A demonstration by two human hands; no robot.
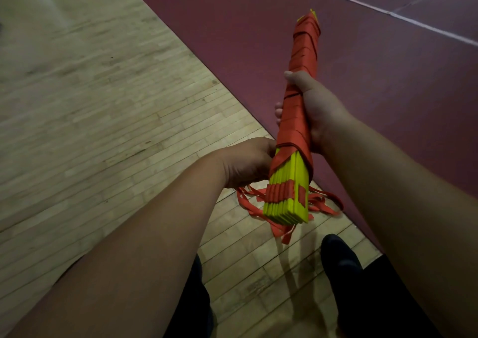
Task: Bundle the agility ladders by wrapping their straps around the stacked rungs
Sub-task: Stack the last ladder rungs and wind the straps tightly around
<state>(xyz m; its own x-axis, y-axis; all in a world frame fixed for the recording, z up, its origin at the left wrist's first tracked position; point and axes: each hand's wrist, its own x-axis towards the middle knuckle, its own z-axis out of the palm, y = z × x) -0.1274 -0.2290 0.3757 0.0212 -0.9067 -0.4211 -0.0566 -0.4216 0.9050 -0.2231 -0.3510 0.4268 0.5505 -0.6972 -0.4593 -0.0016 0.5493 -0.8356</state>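
1. Agility ladder bundle (297, 120) is held in the air, slanting up and away from the person. It hangs above the line where the wooden floor (103, 105) meets the red mat (258, 27) and rests on nothing.
2. The right hand (318, 110) is closed round the wrapped middle, with the thumb over the top and fingertips showing on the other side. It is a full, firm grip.
3. The left hand (245, 164) lies against the near part of the bundle, just beside the last turn of the strap (305, 48). Its fingers curl in behind and are hidden, so I cannot tell whether it pinches the strap or only steadies the stack.
4. The strap covers the bundle from its far tip to past the middle. The yellow rungs (287, 205) are bare at the near end and fan slightly apart, and loose strap loops (323, 205) dangle on both sides.
5. The rungs look like thin, stiff, light slats whose flat faces would probably slide on each other. The strap looks soft and limp and likely holds only under tension. The best hold is across the wrapped middle, with the free strap taken close to the last turn.
6. No container is in view; the wrap alone keeps the rungs together. A dark shoe (338, 257) stands on the floor below.
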